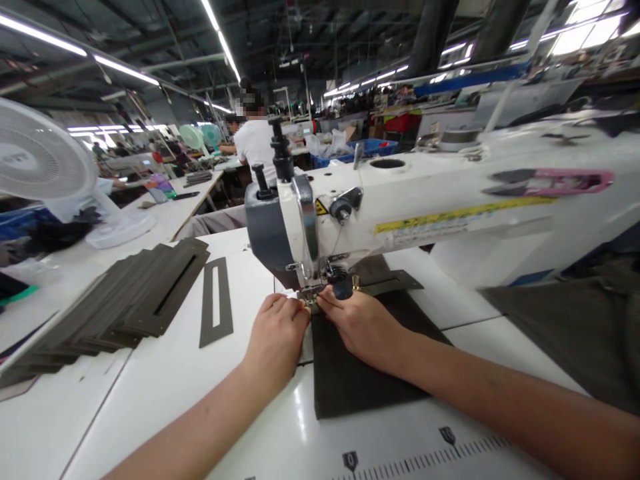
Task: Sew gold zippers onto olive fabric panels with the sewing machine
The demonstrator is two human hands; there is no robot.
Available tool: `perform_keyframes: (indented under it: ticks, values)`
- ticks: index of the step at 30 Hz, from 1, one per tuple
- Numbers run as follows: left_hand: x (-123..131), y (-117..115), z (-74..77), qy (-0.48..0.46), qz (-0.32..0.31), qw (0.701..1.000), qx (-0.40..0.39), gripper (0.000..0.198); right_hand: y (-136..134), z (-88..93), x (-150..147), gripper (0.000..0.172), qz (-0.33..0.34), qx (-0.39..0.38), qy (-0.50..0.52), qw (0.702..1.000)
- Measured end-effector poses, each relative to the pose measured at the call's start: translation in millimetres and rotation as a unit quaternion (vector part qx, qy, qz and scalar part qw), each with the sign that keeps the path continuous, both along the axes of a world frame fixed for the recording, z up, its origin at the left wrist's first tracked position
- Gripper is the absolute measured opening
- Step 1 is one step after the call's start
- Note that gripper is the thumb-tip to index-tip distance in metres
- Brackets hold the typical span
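Note:
A white sewing machine (425, 200) stands before me, its presser foot (311, 293) low over the table. My left hand (280, 327) is just left of the foot, fingers curled and pressed together; what they pinch is hidden. From the other side my right hand (365, 323) closes thumb and fingers on the edge of a dark olive fabric panel (360, 383) beside the foot. This panel lies flat under my right wrist and forearm. Behind that hand, a dark strip with a slot (393, 283) rests across the fabric.
Left on the table are a single slotted piece (217, 303) and a fanned stack of slotted pieces (125, 300). A white fan (45, 160) stands beyond. More dark fabric (560, 327) lies at right. Pink-handled snips (555, 181) sit on the machine arm. A person (254, 143) is ahead.

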State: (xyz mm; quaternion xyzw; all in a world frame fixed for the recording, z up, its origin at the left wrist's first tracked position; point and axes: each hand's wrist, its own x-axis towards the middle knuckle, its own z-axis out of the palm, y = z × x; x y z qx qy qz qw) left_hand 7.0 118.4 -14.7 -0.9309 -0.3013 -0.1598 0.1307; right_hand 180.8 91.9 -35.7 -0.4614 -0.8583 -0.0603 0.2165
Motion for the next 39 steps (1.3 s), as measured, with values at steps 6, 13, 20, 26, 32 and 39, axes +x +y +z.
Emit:
perform_keyframes:
  ticks: [6,13,20,26,32,39]
  values:
    - [-0.5,2.0,-1.4,-0.012,0.005,1.0,-0.002,0.016,4.1,-3.3,0.2,0.037,-0.002,-0.01,0.0,1.0]
    - [-1.2,4.2,-4.0,-0.04,-0.002,0.999,0.009,0.018,4.9,-2.3,-2.8,0.033,-0.008,-0.003,0.034,0.999]
    - [-2.4,5.2,-5.3,-0.049,-0.005,0.999,0.008,0.015,4.4,2.9,-4.4,0.026,0.002,-0.021,0.057,0.998]
    - [-2.9,5.6,-7.7,-0.057,-0.002,0.998,0.014,0.015,0.7,11.4,-0.3,0.024,0.021,0.033,0.043,0.998]
    - [-12.1,3.8,4.4,-0.077,-0.001,0.995,-0.065,0.012,-14.3,11.1,34.0,0.018,-0.092,0.101,-0.048,0.989]
    - [-35.3,-44.1,20.3,-0.143,-0.079,0.973,-0.164,0.02,-87.7,16.3,4.6,0.027,-0.116,0.021,-0.061,0.991]
